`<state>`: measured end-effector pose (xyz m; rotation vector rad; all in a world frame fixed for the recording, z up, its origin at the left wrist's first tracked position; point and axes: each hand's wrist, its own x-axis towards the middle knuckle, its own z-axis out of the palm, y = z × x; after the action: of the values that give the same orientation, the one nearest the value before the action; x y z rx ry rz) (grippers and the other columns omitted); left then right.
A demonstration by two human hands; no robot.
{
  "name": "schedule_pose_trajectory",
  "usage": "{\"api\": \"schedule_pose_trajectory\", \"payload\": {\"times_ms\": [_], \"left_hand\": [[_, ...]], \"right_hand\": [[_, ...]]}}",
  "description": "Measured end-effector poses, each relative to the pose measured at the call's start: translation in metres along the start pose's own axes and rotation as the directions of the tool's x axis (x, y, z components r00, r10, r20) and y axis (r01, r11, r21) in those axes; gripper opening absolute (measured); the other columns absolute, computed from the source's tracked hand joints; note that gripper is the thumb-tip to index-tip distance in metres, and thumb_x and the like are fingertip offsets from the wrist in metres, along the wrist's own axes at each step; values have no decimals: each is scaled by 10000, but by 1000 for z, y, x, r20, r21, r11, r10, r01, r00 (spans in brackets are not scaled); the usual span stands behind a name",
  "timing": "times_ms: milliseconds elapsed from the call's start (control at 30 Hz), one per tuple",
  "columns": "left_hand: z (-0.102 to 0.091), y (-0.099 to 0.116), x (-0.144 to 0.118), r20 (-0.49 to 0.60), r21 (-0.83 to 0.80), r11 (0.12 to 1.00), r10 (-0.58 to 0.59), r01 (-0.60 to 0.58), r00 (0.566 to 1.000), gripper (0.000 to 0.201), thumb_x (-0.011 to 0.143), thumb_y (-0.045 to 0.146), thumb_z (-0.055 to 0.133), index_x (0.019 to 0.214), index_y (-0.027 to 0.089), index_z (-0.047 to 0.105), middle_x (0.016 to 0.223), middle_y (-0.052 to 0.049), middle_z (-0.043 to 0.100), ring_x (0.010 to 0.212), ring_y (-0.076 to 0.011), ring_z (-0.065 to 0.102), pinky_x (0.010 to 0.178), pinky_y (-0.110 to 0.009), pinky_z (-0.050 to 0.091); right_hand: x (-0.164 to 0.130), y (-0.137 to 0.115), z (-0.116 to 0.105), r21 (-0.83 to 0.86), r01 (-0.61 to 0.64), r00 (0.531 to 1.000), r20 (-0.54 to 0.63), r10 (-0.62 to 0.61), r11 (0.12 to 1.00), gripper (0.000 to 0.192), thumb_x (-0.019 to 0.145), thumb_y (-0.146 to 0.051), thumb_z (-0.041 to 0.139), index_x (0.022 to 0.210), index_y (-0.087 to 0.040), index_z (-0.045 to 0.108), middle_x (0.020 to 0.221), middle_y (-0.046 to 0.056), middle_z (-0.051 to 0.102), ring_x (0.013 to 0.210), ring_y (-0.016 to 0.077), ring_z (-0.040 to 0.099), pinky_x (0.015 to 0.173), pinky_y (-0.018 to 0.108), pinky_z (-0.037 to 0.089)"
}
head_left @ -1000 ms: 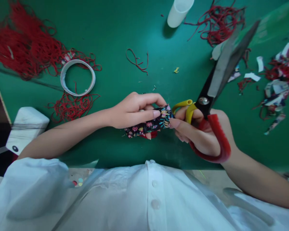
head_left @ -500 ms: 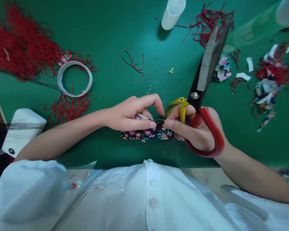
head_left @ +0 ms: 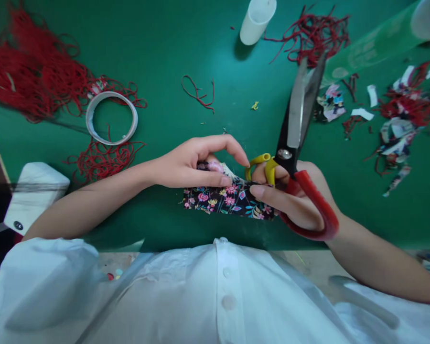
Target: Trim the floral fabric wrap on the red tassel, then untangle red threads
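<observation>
The floral fabric strip [head_left: 229, 203] lay flat on the green table [head_left: 172, 43] at its near edge, just in front of your white shirt [head_left: 215, 296], with its printed side up. Your left hand [head_left: 197, 162] bore down on its upper left part: the thumb was laid along the cloth and the fingers curled over a folded corner, pinching it, probably to keep the piece from sliding. Your right hand [head_left: 294, 198] met it from the right, the forefinger stretched across the strip's right end while the remaining fingers were closed through the red and yellow handles of the large scissors [head_left: 295, 143]. The blades were nearly together and pointed away from you, up and slightly right, clear of the cloth, which looked like a way of keeping the tool ready without cutting.

Farther out on the left sat a tape ring [head_left: 111, 117] among loose red cord [head_left: 39, 71], and a short piece of cord [head_left: 198, 93] lay near the middle. On the right, fabric scraps [head_left: 397, 124] were scattered together. At the far edge stood a white cup [head_left: 256, 19], with another tangle of cord [head_left: 313, 33] just to its right.
</observation>
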<state>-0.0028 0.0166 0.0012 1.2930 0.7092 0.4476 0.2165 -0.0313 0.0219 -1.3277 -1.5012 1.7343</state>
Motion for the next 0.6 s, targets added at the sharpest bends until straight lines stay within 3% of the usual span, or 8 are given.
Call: {"api": "schedule_pose_trajectory", "payload": {"times_ms": [200, 367, 467, 600], "left_hand": [[-1, -2, 0, -42, -138, 986, -101, 94, 994, 413, 791, 520, 712, 1056, 205, 675, 590, 39, 622, 552, -102, 632, 516, -206, 472], [-2, -2, 4, -77, -348, 919, -224, 184, 971, 598, 897, 694, 413, 1182, 215, 630, 761, 16, 720, 879, -235, 749, 700, -327, 593], [-3, 1, 7, -61, -445, 875, -243, 191, 968, 826, 844, 826, 258, 1153, 162, 638, 913, -53, 754, 1087, -314, 702, 831, -419, 601], [-6, -2, 6, 64, -464, 874, -130, 145, 989, 986, 684, 950, 274, 1097, 131, 634, 1009, -163, 755, 1197, -365, 643, 907, -460, 582]], "right_hand": [[1, 3, -5, 175, -42, 999, 24, 38, 984, 471, 755, -507, 759, 574, -205, 446, 510, -54, 408, 433, 68, 371, 379, 241, 274], [3, -6, -2, 307, 5, 994, -103, 28, 952, 484, 718, -492, 801, 534, -195, 466, 481, -69, 379, 361, 38, 334, 300, 223, 222], [2, -6, 2, 332, 9, 980, -190, 58, 943, 410, 711, -472, 819, 605, -207, 526, 461, -86, 392, 311, 32, 333, 267, 214, 199], [0, -2, 6, 340, 83, 957, -289, 20, 937, 350, 731, -455, 817, 678, -235, 550, 429, -96, 377, 308, 55, 350, 279, 237, 263]]}}
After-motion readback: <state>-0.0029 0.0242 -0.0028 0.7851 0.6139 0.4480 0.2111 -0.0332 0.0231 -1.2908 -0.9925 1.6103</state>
